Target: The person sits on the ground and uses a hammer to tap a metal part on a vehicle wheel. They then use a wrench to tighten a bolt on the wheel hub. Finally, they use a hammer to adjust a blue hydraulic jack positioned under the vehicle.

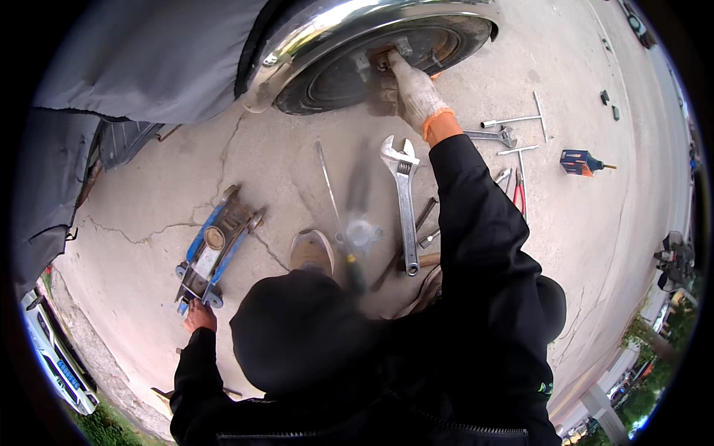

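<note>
My left hand [199,317], bare, is closed on the near end of a blue and grey floor jack [214,241], which lies on the concrete. My right hand [416,93] wears a pale work glove with an orange cuff. It reaches up to the middle of a dark wheel [327,82] under a chrome fender [372,16]. Its fingers are bunched at the rusty hub [383,59]; what they grip there is partly hidden and blurred. Below that hand lies a large adjustable wrench [404,204]. To its left is a long thin screwdriver [327,175], its handle end blurred.
Right of my right arm lie a smaller adjustable wrench [506,136], a T-handle wrench [520,119], red-handled pliers [519,195] and a blue boxy tool [580,162]. Grey fabric [149,59] hangs at upper left. A shoe [312,251] stands beside the jack.
</note>
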